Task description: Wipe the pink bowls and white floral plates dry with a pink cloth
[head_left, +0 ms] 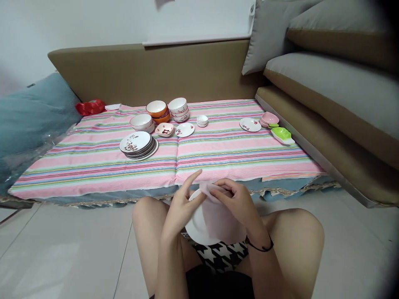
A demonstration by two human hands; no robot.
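I sit on the floor with my knees up, holding a white plate (212,226) over my lap. My left hand (181,205) grips the plate's left rim, index finger stretched upward. My right hand (238,199) is closed on a pale pink cloth (208,190) pressed against the plate's top edge. A dark band circles my right wrist.
A pink striped mat (218,153) lies ahead, carrying a stack of plates (137,145), several bowls (157,109), small dishes (184,130), a stack of tiny saucers (202,120), a pink dish (269,119) and a green dish (282,135). Sofa cushions (330,91) rise at right.
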